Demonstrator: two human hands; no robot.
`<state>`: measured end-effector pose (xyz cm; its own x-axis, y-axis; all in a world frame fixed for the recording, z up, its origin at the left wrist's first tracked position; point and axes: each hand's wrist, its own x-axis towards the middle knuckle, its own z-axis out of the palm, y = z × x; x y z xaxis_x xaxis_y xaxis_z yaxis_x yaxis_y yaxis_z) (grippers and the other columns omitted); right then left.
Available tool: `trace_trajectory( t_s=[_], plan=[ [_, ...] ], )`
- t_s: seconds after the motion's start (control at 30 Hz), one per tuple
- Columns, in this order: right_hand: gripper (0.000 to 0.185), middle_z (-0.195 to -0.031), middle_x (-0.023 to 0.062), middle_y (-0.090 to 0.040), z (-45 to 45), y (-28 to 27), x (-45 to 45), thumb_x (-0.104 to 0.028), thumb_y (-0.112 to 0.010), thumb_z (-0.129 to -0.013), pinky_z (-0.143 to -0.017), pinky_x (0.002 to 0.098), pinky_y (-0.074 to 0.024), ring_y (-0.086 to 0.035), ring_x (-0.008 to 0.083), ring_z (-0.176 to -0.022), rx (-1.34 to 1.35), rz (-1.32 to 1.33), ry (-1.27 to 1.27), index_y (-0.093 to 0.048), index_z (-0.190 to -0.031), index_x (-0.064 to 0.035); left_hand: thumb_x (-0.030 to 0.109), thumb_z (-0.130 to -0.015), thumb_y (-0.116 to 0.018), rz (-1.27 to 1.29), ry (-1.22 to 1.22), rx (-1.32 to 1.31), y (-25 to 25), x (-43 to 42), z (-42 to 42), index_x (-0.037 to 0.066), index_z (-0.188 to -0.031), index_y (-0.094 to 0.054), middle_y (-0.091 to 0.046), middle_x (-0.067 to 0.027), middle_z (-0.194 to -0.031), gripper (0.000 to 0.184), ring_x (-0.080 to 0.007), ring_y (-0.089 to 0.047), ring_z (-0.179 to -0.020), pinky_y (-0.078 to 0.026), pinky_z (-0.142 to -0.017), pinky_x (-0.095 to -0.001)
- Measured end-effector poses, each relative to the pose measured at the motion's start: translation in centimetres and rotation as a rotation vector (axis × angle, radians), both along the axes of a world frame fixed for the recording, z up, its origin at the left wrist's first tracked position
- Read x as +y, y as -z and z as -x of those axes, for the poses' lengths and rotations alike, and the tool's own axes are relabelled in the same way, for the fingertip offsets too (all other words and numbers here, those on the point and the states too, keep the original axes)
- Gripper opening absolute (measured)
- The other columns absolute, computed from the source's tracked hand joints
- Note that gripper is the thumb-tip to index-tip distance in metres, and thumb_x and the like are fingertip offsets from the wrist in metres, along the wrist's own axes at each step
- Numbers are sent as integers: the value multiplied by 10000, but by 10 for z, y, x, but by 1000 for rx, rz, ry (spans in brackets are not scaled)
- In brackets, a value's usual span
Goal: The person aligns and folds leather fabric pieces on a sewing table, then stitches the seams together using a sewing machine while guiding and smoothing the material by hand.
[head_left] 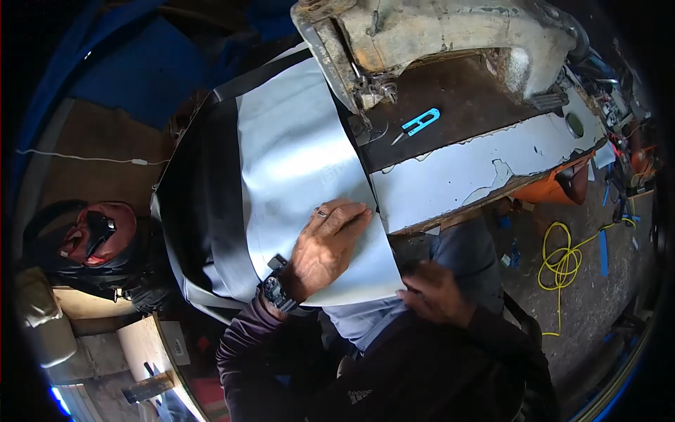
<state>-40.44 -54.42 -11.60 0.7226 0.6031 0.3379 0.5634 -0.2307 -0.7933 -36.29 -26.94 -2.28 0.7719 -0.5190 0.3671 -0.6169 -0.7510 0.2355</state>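
The left hand [329, 243] lies palm down on the silvery-grey sheet [294, 141], its fingers close together, slightly bent and pointing toward the sheet's long edge; with nothing visible gripped beneath it, the contact looks meant to keep the slick material flat and steady. The right hand [437, 292], nearer the body, has its fingers curled at the sheet's near corner, perhaps to guide that end, though shadow hides whether thumb and finger actually pinch it. The sheet runs under and beyond the left hand, reaching from the lap [367, 320] up beside the head of the sewing machine [450, 32]. Ahead of the left hand, its long edge passes close by the needle area [364, 116], an arrangement that probably keeps the edge in line there. To the left of that hand, black material [204, 165] spreads beside the sheet, its bulk likely left on that side so that it stays out from under the machine's arm. To the right of the left hand, the white part of the table [457, 169] leads up to a dark bed, where blue thread snips [422, 122] rest apart from both hands, probably placed there to be within reach yet clear of the sheet.
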Motion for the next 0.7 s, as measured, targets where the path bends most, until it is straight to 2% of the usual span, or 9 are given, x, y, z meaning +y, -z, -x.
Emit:
trace_trajectory(
  t_s=[0.07, 0.13, 0.23, 0.33, 0.47, 0.53, 0.6, 0.67, 0.7],
  plan=[
    [221, -1137, 107, -740, -21, -16, 2, -145, -732, -975, -942, 503, -583, -677, 287, -1123, -424, 47, 166, -790, -1184, -101, -170, -757, -703, 48, -17, 38, 0, 1, 2, -24, -1253, -769, -655, -143, -1302, 521, -322, -673, -1182, -590, -981, -410],
    [338, -1383, 52, -690, -44, -35, 5, -165, -710, -968, -1120, 546, -519, -570, 294, -1361, -711, 202, 215, -767, -1301, -144, -173, -766, -697, 81, -22, 85, 3, 2, 3, -8, -1256, -773, -648, -148, -1315, 522, -321, -672, -1178, -584, -980, -408],
    [364, -1493, 12, -644, -73, -42, 23, -217, -656, -1009, -1200, 543, -475, -518, 289, -1433, -791, 322, 132, -732, -1359, -153, -174, -776, -691, 106, -28, 145, 2, 3, 4, -13, -1243, -772, -663, -157, -1283, 500, -330, -674, -1206, -587, -1004, -418],
    [366, -1504, 14, -639, -83, -23, 30, -228, -657, -998, -1196, 541, -480, -521, 290, -1426, -865, 254, 89, -741, -1346, -154, -168, -795, -691, 151, -17, 110, 4, 4, 5, -8, -1226, -773, -683, -164, -1252, 467, -340, -684, -1231, -596, -1017, -431],
    [341, -1431, 48, -678, -83, -36, 27, -179, -694, -952, -1150, 522, -514, -551, 294, -1372, -851, 202, 57, -766, -1275, -98, -146, -832, -706, 244, -15, 204, -2, 6, 5, -3, -1227, -770, -721, -168, -1224, 425, -344, -708, -1210, -607, -1009, -432],
    [304, -1360, 100, -708, -88, -40, 30, -135, -703, -921, -1122, 523, -532, -613, 313, -1283, -870, 142, 36, -786, -1201, -50, -134, -846, -714, 251, 8, 275, -12, 14, -1, 1, -1237, -765, -733, -172, -1232, 417, -343, -719, -1187, -611, -997, -427],
    [295, -1314, 132, -734, -86, -48, 30, -83, -712, -890, -1079, 516, -563, -650, 309, -1228, -851, 109, -8, -790, -1164, -4, -43, -903, -739, 208, 32, 275, -21, 26, -19, 15, -1277, -750, -742, -183, -1252, 379, -348, -719, -1180, -600, -1010, -432],
    [278, -1282, 108, -757, -86, -47, 31, -64, -715, -903, -1075, 496, -564, -666, 284, -1213, -861, 126, -12, -797, -1167, -30, 23, -934, -748, 119, -40, 198, -32, 40, -51, 25, -1298, -743, -738, -194, -1283, 363, -361, -711, -1200, -586, -1033, -446],
    [260, -1281, 92, -759, -85, -49, 34, -72, -720, -912, -1085, 488, -556, -668, 267, -1208, -831, 115, 14, -802, -1157, -46, 112, -975, -742, 77, -73, 58, -6, 59, -81, 37, -1315, -737, -736, -206, -1293, 348, -387, -692, -1227, -551, -1084, -467]
  ],
)
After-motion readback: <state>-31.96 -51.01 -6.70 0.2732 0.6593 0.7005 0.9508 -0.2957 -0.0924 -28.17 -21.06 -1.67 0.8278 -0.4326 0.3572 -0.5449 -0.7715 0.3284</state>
